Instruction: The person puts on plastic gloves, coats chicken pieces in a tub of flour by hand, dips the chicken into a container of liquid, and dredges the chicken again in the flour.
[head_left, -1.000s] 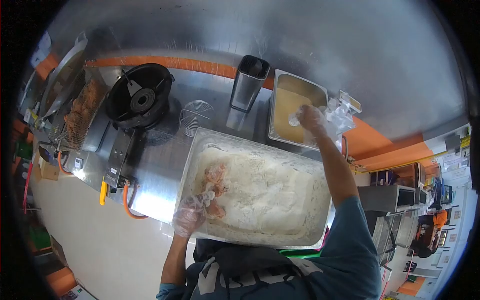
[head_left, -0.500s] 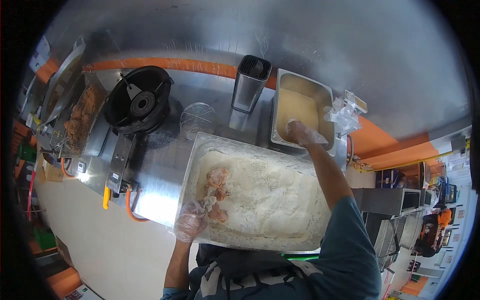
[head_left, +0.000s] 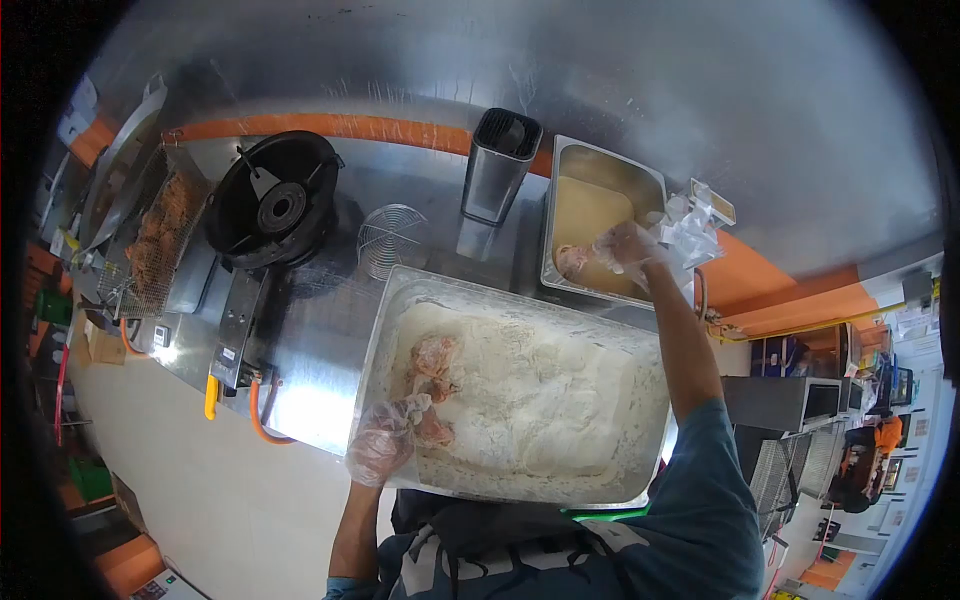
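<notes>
In a clear plastic glove, my left hand (head_left: 382,442) rests at the left rim of a large metal tray (head_left: 655,440) of white flour (head_left: 530,390). Its fingers are near floured raw meat pieces (head_left: 434,358); whether they grip anything is unclear. My right hand (head_left: 628,248), also gloved, is over a deep metal pan (head_left: 605,155) of yellowish liquid (head_left: 590,208). A pale piece of meat (head_left: 571,260) lies at the pan's near left, just left of my right fingers. Whether those fingers hold anything is hidden by the loose glove.
A round wire rack (head_left: 392,240) and a tall metal container (head_left: 500,165) stand behind the tray. Farther left are a black round burner (head_left: 275,200) and a wire basket of fried food (head_left: 160,235). Crumpled clear plastic (head_left: 690,225) lies right of the pan.
My right hand first dipped toward the pan's near side, then moved up and right. The meat piece now shows in the liquid. My left hand has stayed at the tray's left rim.
</notes>
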